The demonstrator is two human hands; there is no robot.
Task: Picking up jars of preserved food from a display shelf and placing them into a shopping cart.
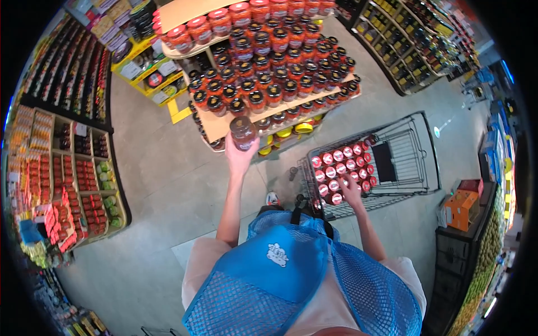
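Note:
My left hand (239,153) is wrapped around a dark-lidded glass jar (243,131), held at the front edge of a tiered display shelf (213,125). Rows of similar jars (273,94) with black lids and red-brown contents stand on that display. On my right side, a wire shopping cart (410,157) carries a block of several jars with red-and-white lids (338,156). Over the near part of this block is my right hand (352,191), its fingers down at the lids. Whether they grip a jar is hidden.
Red-lidded jars (219,21) line the upper tier of the display. A yellow promotional stand (151,73) adjoins it at left. Stocked shelves (80,168) rise on the left; a bottle rack (403,46) is at far right. An orange carton (462,210) rests on a dark cabinet (452,248).

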